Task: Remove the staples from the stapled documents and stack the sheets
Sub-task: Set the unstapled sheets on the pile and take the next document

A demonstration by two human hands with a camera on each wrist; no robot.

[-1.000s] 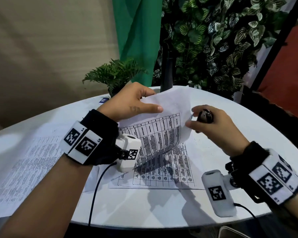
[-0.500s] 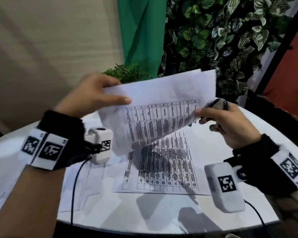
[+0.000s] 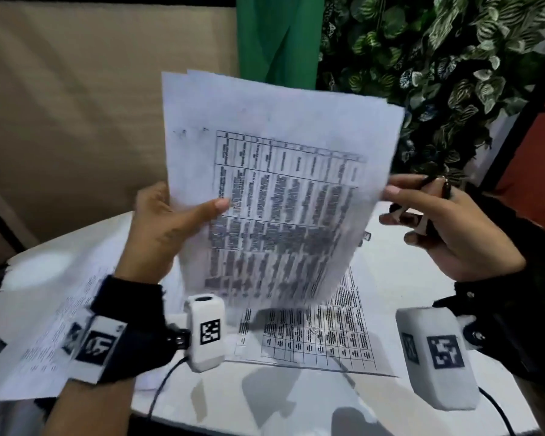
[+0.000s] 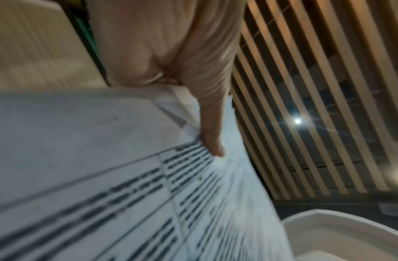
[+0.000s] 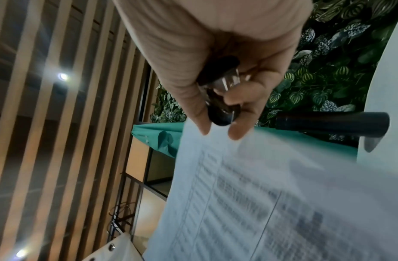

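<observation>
Stapled sheets are held in the air above the white table, upright and slightly tilted, with the long axis running from the upper edge down toward the table. At least two layers show at the upper left corner, where the edges are offset.

The left hand grips the left long edge at about mid-height. The thumb lies across the printed face; the other fingers are behind the paper, out of sight. The left wrist view confirms this thumb pressed flat on the page.

The right hand is at the opposite long edge. Its thumb tip and one fingertip pinch the margin, while the remaining fingers curl around a dark staple remover held in the palm. The tool is therefore just beside the right edge, level with the grip.

No staple can be identified in any view; the frames are blurred. If the staple sits in the upper left corner, it lies above the left thumb, on the far side from the tool.

A loose printed sheet lies flat on the table directly below the raised sheets. More paper lies below the left wrist.
</observation>
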